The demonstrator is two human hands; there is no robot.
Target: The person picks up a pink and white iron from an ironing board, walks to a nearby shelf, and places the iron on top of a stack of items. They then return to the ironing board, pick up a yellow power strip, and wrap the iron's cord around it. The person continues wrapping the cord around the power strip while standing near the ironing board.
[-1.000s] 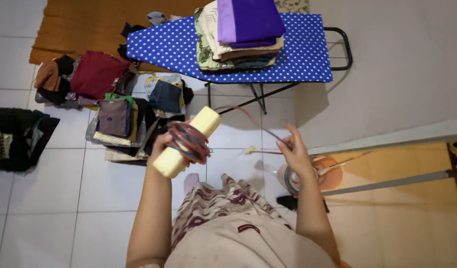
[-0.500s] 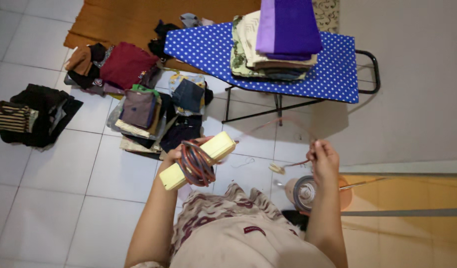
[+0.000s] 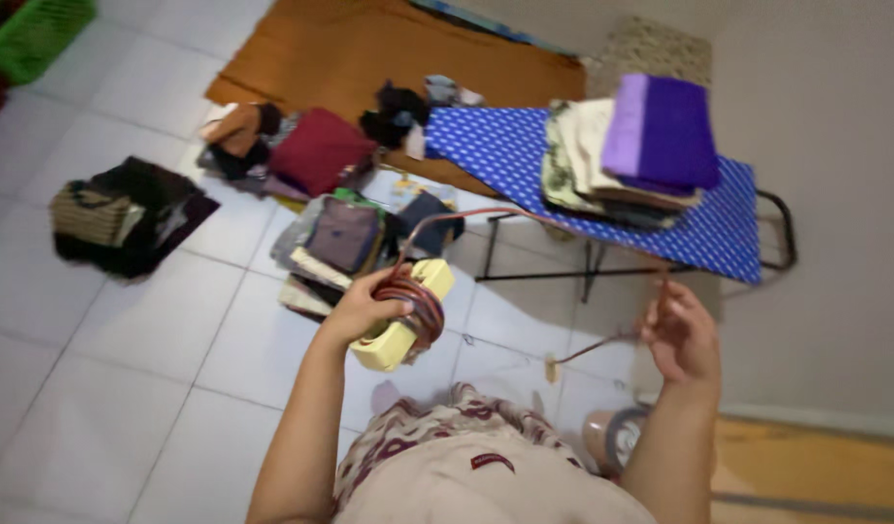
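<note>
My left hand (image 3: 362, 307) grips a pale yellow block-shaped power strip (image 3: 400, 338) with a reddish-brown cord (image 3: 418, 303) coiled around its middle. The loose cord arcs up and to the right, across to my right hand (image 3: 682, 335), which pinches it near its end. A small pale plug (image 3: 552, 368) dangles from the cord below and left of that hand. Both hands are held out in front of my patterned clothing, above the white tiled floor.
A blue polka-dot ironing board (image 3: 602, 194) stands ahead with a stack of folded cloth (image 3: 641, 150), purple on top. Piles of folded clothes (image 3: 321, 233) lie on the floor to the left, by a brown mat (image 3: 369, 53). A green basket (image 3: 30, 34) sits far left.
The view has swung right and tilted. My left hand turned the power strip more end-on, and another loop of cord lies on it. My right hand rose and moved outward with the cord.
</note>
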